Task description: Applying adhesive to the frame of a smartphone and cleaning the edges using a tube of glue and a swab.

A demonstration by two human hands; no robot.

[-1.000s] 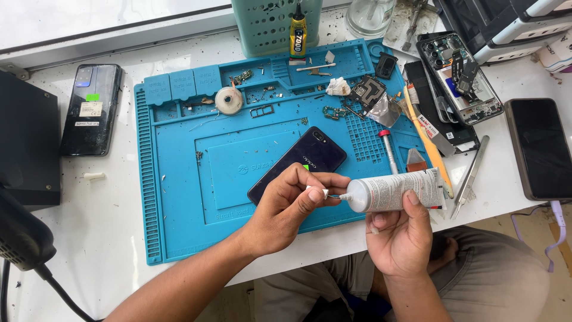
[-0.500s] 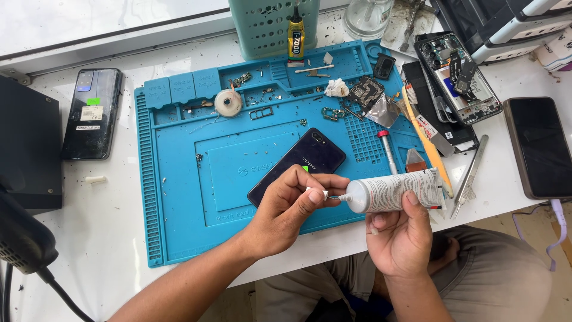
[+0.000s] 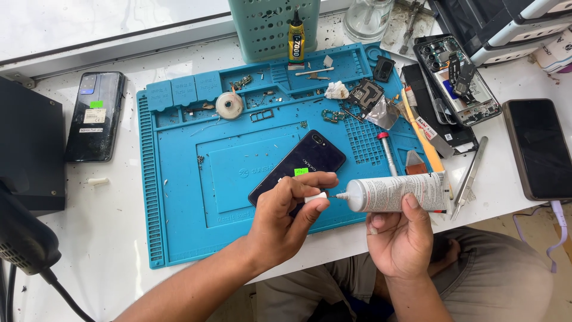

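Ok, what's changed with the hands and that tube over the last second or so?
Very little. The left hand keeps pinching the small white cap at the nozzle of the glue tube, and the right hand still grips the tube level. The cap now sits slightly off the tip, with the thin nozzle showing between them. The dark phone and the blue mat have not moved.

Two hands – one glue tube, one blue mat, four phones, one tweezers
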